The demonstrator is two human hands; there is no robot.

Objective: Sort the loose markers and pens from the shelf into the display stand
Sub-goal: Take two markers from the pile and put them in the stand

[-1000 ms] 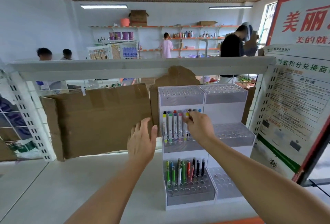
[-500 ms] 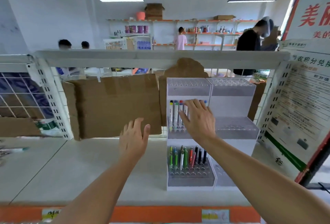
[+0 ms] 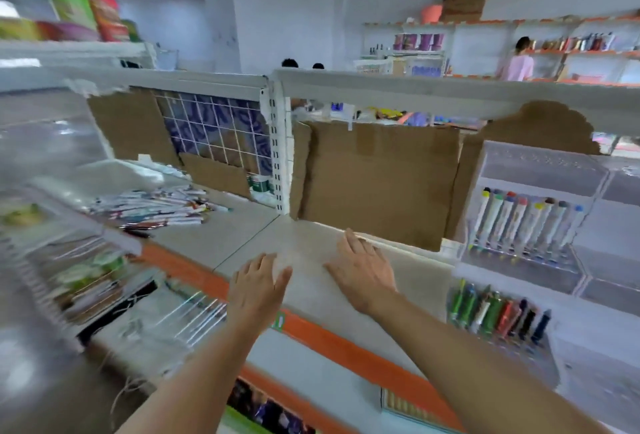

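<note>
Fingers (image 3: 356,243) on my right hand (image 3: 362,272) are straight and spread, holding nothing, with the palm facing down over the grey shelf (image 3: 311,246) just in front of the brown cardboard sheet (image 3: 381,184) that stands against the back grid. My left hand (image 3: 258,290) lies beside it, nearer the orange shelf edge (image 3: 332,340), its fingers also loose and extended with nothing between them; I cannot tell whether either palm actually touches the shelf surface. To my left, further along the same shelf, I see the loose markers and pens (image 3: 156,208) lying in a jumbled heap, well apart from both hands. On my right stands the white tiered display stand (image 3: 540,170). Its middle tier carries a row of upright white markers (image 3: 526,222) with coloured caps, and the lower tier holds upright pens (image 3: 495,312) in green, red, black and blue. The view is blurred, so I cannot count the pieces in the heap. Behind the shelving I see a person in a pink top (image 3: 517,65) at a far wall of orange shelves.
</note>
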